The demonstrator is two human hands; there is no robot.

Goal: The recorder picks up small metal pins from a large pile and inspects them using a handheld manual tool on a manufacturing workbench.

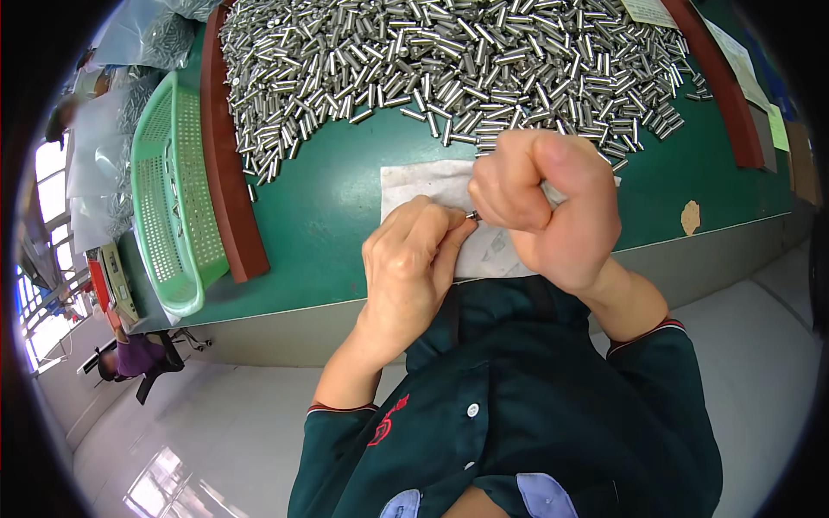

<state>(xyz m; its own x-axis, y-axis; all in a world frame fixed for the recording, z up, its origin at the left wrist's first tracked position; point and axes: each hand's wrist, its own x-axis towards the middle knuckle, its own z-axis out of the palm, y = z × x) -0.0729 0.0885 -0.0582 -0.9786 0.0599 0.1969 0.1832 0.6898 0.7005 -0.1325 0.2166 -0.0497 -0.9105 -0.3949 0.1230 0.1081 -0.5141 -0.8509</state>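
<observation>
Over a pale cloth (410,180) on the green table, both my hands work close together. My left hand (404,250) pinches a small metal pin (471,216) between thumb and fingertips; only its shiny end shows. Right beside it, my right hand (553,203) is raised in a closed fist, nearly touching the pin. What the fist holds, if anything, is hidden by its fingers. A large heap of silvery metal pins (449,65) spreads across the table just beyond the cloth.
Dark red rails (226,173) border the heap at left and right. Outside the left rail stands a green perforated basket (181,298), with clear plastic bags (99,160) of metal parts beyond it. A tan scrap (690,217) lies near the table's front edge. Another person (142,358) sits far left.
</observation>
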